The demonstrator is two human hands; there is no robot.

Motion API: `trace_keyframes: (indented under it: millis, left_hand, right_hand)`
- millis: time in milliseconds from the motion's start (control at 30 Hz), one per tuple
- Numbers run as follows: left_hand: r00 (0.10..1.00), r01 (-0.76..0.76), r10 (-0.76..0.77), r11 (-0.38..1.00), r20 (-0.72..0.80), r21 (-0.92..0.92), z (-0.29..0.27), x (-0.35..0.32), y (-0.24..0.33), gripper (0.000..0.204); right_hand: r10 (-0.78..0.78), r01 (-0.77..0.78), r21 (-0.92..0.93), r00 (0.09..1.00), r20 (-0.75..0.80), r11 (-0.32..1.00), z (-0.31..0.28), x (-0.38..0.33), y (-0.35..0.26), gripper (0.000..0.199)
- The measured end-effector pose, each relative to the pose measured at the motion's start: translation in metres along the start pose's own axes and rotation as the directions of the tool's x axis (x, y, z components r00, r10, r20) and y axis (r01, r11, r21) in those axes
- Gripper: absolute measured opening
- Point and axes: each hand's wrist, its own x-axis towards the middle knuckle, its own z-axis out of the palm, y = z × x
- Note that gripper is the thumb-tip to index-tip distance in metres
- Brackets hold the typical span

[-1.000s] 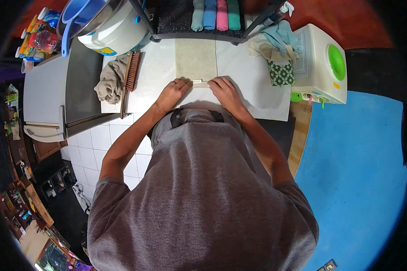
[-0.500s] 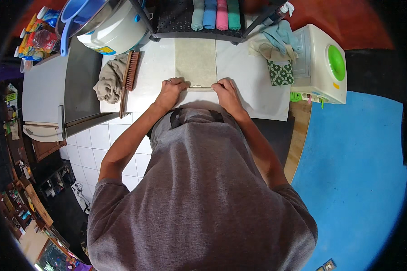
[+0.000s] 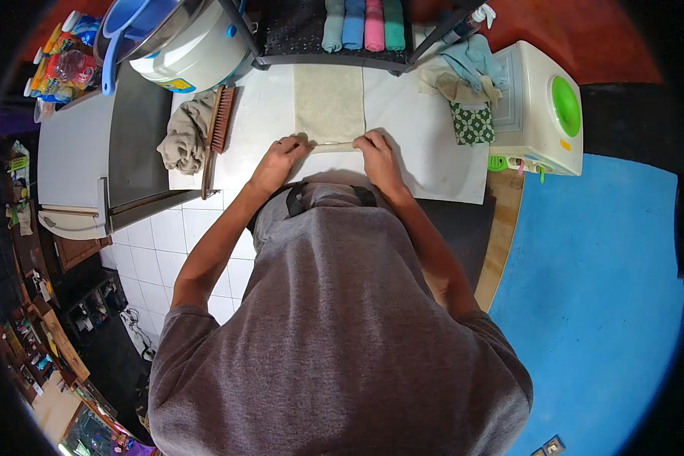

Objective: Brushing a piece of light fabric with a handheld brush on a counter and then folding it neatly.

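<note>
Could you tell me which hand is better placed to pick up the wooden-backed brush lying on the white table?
The left hand, I would judge. It grips the near edge of the pale beige cloth on the side where the wooden-backed brush lies, beside a crumpled tan rag. The right hand would have to cross over.

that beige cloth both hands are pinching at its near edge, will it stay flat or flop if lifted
Probably floppy: the beige cloth lies limp and flat on the white tabletop. Likely light, since the left hand and right hand grip it with fingertips only. It looks unlikely to slide or roll.
</note>
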Motion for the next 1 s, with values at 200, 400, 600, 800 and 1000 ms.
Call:
trace_keyframes:
  millis: [200,400,600,800,1000]
  left_hand:
    - [0.995,0.097,-0.097,0.977,0.009,-0.192,-0.002,-0.007,0.004,0.042]
    - [0.999,-0.002,0.004,0.998,-0.039,0.067,0.006,-0.013,-0.007,0.042]
    - [1.000,0.012,-0.011,0.996,-0.010,0.093,0.007,-0.012,-0.014,0.042]
    - [0.991,0.119,-0.112,0.987,0.071,-0.106,0.009,-0.002,-0.015,0.036]
    - [0.813,0.495,-0.579,0.744,-0.063,-0.449,0.019,0.007,0.002,0.025]
  right_hand:
    - [-0.148,0.149,0.025,0.988,-0.052,0.988,-0.008,-0.006,0.003,0.019]
    - [-0.157,0.156,-0.009,0.986,-0.051,0.988,-0.012,-0.007,0.007,0.022]
    - [-0.143,0.141,-0.045,0.989,-0.037,0.989,-0.009,-0.010,0.010,0.025]
    - [-0.094,0.092,0.036,0.994,0.062,0.995,-0.020,-0.001,0.011,0.025]
    - [-0.062,0.060,0.044,0.997,0.054,0.997,-0.017,0.005,0.015,0.023]
